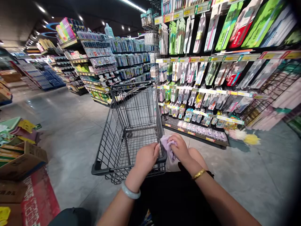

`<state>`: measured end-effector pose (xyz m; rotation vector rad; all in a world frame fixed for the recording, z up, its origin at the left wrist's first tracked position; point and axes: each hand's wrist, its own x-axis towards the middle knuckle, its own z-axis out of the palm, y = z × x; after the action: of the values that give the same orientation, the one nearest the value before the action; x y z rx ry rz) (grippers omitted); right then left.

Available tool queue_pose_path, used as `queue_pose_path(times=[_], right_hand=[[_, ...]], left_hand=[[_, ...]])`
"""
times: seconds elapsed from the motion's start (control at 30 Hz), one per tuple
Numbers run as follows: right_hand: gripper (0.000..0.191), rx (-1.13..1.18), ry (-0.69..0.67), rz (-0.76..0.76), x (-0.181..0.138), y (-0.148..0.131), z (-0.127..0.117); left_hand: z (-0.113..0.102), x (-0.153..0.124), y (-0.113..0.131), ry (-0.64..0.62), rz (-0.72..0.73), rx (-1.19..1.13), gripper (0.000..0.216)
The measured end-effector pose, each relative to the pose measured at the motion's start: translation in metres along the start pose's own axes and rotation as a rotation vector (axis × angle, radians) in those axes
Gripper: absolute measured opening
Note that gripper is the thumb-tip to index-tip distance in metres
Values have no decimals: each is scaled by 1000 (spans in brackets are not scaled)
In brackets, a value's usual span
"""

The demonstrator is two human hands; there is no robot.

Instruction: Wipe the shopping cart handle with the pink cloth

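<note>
A dark grey wire shopping cart (pixel 107 138) stands in front of me, its handle end nearest. My left hand (pixel 146 158), with a pale bangle at the wrist, is closed at the cart's near right corner. Its fingers are curled at the side wires; their tips are partly hidden. My right hand (pixel 180 147), with a gold bracelet at the wrist, grips a crumpled light purple cloth (pixel 168 146) just outside the same corner. The cloth hangs against or very close to the cart's side; contact is hard to make out.
A display rack (pixel 192 59) of packaged toothbrushes rises at the right, above a low base shelf (pixel 202 131). Stocked shelves (pixel 98 59) stand beyond the cart. A cardboard box (pixel 28 157) of goods is at the left, and a dark round object (pixel 70 216) shows below.
</note>
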<state>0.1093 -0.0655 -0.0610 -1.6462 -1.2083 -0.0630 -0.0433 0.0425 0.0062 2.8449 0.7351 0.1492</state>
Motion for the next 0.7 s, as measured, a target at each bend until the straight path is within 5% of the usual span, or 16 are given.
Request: queue_pose_path(times=[0.13,0.23,0.43,0.53,0.7], right_hand=[[21,119,17,304,-36,35,40],[20,251,94,422,-47,17,47],[23,307,185,188,-14,-36,2],[26,162,147,122,-32,-16,21],[25,169,127,354,-64,16,56]], left_hand=[[10,3,4,-150,22,70,74],[10,1,-1,-184,68,81,74],[13,3,-4,-230,40,105,64],[15,4,-3,-216,35,123,61],[13,2,-4,-199,68,115,61]])
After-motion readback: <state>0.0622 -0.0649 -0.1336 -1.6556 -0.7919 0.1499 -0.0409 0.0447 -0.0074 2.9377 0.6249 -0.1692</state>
